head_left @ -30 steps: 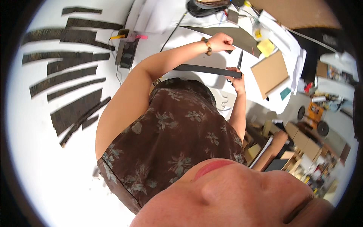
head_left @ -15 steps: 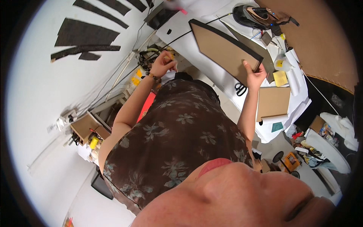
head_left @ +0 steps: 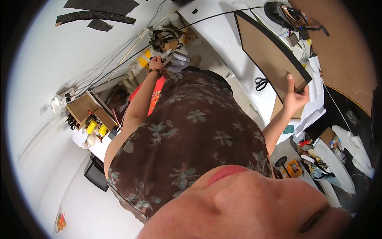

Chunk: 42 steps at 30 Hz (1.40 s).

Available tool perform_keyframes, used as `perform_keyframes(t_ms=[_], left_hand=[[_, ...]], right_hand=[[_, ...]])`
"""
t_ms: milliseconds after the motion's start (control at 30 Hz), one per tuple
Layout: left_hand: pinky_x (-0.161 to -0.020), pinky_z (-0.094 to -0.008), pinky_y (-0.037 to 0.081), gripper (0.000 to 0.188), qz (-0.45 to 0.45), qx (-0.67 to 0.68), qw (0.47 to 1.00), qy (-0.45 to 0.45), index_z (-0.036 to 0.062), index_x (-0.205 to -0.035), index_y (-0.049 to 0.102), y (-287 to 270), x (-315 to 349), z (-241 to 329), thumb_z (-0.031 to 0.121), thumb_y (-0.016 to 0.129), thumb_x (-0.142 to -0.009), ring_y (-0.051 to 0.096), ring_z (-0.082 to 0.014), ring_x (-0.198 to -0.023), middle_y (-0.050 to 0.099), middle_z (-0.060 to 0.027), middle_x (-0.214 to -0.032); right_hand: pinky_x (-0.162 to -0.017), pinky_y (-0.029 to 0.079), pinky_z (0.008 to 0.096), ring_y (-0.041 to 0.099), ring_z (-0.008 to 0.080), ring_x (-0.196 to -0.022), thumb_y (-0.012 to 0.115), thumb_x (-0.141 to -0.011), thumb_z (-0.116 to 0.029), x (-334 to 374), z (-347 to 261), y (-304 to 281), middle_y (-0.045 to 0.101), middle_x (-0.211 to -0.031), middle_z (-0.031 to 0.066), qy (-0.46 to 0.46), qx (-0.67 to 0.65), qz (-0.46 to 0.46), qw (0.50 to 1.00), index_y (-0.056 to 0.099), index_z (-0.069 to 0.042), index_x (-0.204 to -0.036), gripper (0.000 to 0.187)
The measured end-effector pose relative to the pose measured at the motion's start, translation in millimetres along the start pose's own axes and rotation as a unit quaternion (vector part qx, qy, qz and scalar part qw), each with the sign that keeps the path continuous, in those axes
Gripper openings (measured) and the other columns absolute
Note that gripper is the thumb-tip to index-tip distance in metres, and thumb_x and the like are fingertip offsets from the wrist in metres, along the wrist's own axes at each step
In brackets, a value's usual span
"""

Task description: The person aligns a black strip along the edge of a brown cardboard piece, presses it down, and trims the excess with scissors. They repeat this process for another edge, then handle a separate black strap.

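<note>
My right hand (head_left: 295, 97) grips the lower corner of a large tan board (head_left: 264, 49) with black edging, thumb across its tan face and the other fingers behind. The board is tilted up over the white work table, and its back is hidden. My left hand (head_left: 156, 63), with a beaded bracelet at the wrist, is down by my left side, away from the board. Its fingers are curled closed; whatever may be in them is too small to make out. Black scissors (head_left: 261, 83) lie on the table beside the board's lower edge.
At the table's far right stands a black iron (head_left: 278, 16), its dark cord (head_left: 215, 20) stretching leftward. Rolled paper lies behind the board. On the left are an open wooden box (head_left: 81, 108), a red bag (head_left: 159, 85) and cluttered tools. Dark strips hang on the white wall.
The board has moved to the right with my right hand, now covering more of the tan sheet on the table. My left hand has shifted left, and its fingers have curled in.
</note>
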State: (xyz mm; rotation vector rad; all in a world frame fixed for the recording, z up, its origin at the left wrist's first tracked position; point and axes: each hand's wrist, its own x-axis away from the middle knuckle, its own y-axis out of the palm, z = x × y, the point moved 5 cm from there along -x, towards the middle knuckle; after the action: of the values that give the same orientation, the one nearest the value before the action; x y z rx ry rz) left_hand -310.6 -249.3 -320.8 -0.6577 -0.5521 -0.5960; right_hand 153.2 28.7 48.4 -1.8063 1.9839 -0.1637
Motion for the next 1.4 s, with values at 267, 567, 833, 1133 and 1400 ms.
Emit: perform_keyframes(t_ms=[267,567,833,1133,1400], left_hand=[[-0.061,-0.0288,0.06,0.024,0.019,0.177,0.98,-0.086,-0.0008,-0.109,0.067,-15,-91,-14,0.0,0.066,-0.084,0.07,-0.0241,-0.07,0.07,-0.0167,-0.091],[-0.078,-0.0386,0.056,0.038,-0.08,-0.414,0.903,-0.085,0.0106,-0.126,0.056,-14,-135,7,0.022,0.064,-0.09,0.067,-0.0254,-0.093,0.068,-0.0088,-0.108],[-0.053,-0.0294,0.058,0.036,0.132,0.052,0.969,-0.202,-0.0034,-0.096,0.072,-27,-128,25,0.032,0.063,-0.094,0.07,-0.0205,-0.064,0.073,-0.0126,-0.086],[-0.079,-0.0305,0.055,0.046,0.125,0.08,0.986,-0.077,0.0061,-0.126,0.063,-23,-192,-31,0.009,0.075,-0.082,0.068,-0.0217,-0.092,0.069,-0.0137,-0.112],[-0.092,-0.0292,0.051,0.037,0.128,0.388,0.911,-0.047,0.0,-0.132,0.056,-24,-220,-45,-0.002,0.05,-0.095,0.063,-0.0214,-0.107,0.067,-0.0152,-0.116]], right_hand=[[-0.081,0.051,0.0273,0.065,0.0128,-0.084,0.083,-0.074,-0.005,21,-14,3,0.071,-0.093,0.0072,0.033,0.062,0.006,0.998,0.068,0.003,-0.102,0.033],[-0.08,0.051,0.0266,0.065,0.0121,-0.083,0.083,-0.075,-0.007,29,-31,8,0.071,-0.092,0.0071,0.036,0.138,0.018,0.99,0.069,0.003,-0.101,0.031],[-0.074,0.049,0.0235,0.062,0.009,-0.075,0.086,-0.073,-0.01,32,-32,8,0.071,-0.084,0.0057,0.036,0.142,0.06,0.987,0.069,0.002,-0.087,0.024],[-0.075,0.05,0.0234,0.063,0.0091,-0.077,0.083,-0.075,-0.005,27,-30,9,0.071,-0.088,0.0052,0.022,0.145,0.042,0.988,0.069,0.003,-0.093,0.025],[-0.077,0.05,0.0241,0.063,0.0097,-0.078,0.084,-0.074,-0.007,22,-32,10,0.072,-0.089,0.0056,0.02,0.156,0.024,0.987,0.07,0.002,-0.097,0.029]])
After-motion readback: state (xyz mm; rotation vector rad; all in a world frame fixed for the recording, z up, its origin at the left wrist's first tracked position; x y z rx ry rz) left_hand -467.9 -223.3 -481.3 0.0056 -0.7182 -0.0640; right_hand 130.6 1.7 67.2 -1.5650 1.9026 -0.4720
